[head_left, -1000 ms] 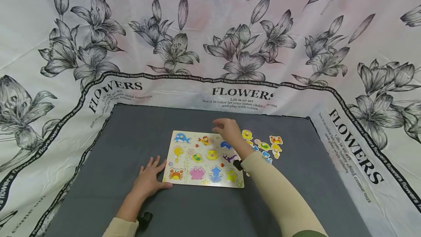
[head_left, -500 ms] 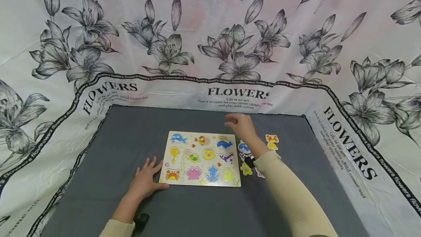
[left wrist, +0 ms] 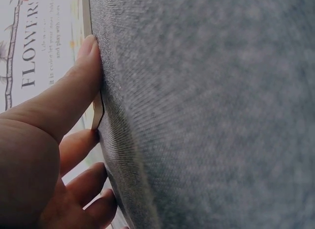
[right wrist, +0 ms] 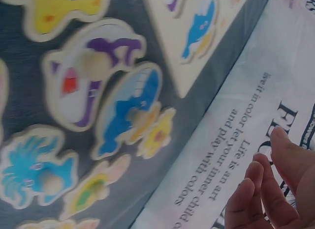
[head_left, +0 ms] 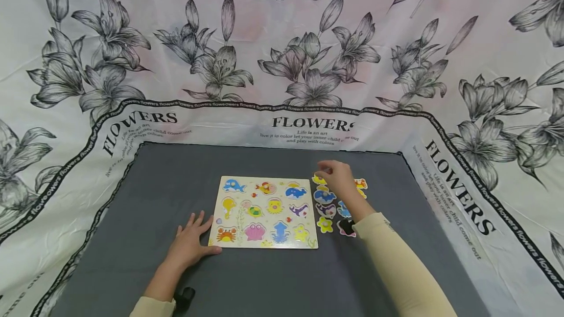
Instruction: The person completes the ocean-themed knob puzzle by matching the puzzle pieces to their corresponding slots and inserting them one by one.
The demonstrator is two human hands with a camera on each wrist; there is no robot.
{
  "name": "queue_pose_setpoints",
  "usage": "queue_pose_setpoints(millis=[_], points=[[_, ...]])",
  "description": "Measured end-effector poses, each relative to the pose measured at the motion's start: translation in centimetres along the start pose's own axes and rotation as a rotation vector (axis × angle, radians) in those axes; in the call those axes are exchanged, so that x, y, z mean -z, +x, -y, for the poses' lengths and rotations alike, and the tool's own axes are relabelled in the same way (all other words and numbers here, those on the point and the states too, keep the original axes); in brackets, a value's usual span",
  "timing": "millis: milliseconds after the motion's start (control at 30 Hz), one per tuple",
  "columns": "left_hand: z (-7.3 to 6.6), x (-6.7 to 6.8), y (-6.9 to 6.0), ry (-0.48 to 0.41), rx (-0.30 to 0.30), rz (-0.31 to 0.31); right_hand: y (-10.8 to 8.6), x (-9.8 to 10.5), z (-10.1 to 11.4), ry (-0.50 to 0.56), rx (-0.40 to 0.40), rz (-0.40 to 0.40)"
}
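A pale sea-animal puzzle board [head_left: 264,245] lies on the grey cloth. My left hand [head_left: 188,239] touches its lower left corner, fingers spread; in the left wrist view the thumb [left wrist: 81,76] lies along the board's edge. My right hand [head_left: 338,177] hovers above the loose pieces right of the board, fingers slightly bent, with nothing visible between thumb and fingertips in the right wrist view. Below it lie a blue whale piece [head_left: 324,195], a purple-and-white whale piece [right wrist: 78,91], a yellow star piece [head_left: 325,225] and a blue squid piece [right wrist: 37,170]. The hand and forearm partly hide other pieces.
An orange crab piece [head_left: 360,183] lies beyond the right wrist, and a green turtle piece [right wrist: 91,189] is near the squid piece. A white flower-printed cloth [head_left: 220,126] rises behind the grey table surface [head_left: 264,283].
My right hand has moved right, from over the board's upper right corner to above the loose pieces. My left hand stays at the board's corner. The head view has shifted slightly right.
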State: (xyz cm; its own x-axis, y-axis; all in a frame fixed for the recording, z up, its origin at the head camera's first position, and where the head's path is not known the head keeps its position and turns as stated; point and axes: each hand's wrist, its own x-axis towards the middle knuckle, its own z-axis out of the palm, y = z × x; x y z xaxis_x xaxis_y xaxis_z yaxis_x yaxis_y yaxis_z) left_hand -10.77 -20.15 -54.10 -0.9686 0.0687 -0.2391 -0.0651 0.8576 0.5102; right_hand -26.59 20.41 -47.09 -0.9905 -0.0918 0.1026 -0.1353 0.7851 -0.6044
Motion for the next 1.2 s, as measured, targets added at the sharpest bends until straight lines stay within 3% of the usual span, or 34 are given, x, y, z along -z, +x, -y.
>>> queue_pose_setpoints(millis=[667,867,1200], points=[[0.3,0.1,-0.2,-0.028,-0.017,0.023,-2.1,-2.2,-4.7,-0.041,-0.126,0.064],[0.2,0.1,-0.2,-0.027,-0.014,0.028,-2.5,-2.7,-5.5,-0.035,-0.108,0.095],[0.0,0.2,-0.3,-0.032,-0.014,0.017,-2.4,-3.5,-5.8,-0.041,-0.095,0.062]])
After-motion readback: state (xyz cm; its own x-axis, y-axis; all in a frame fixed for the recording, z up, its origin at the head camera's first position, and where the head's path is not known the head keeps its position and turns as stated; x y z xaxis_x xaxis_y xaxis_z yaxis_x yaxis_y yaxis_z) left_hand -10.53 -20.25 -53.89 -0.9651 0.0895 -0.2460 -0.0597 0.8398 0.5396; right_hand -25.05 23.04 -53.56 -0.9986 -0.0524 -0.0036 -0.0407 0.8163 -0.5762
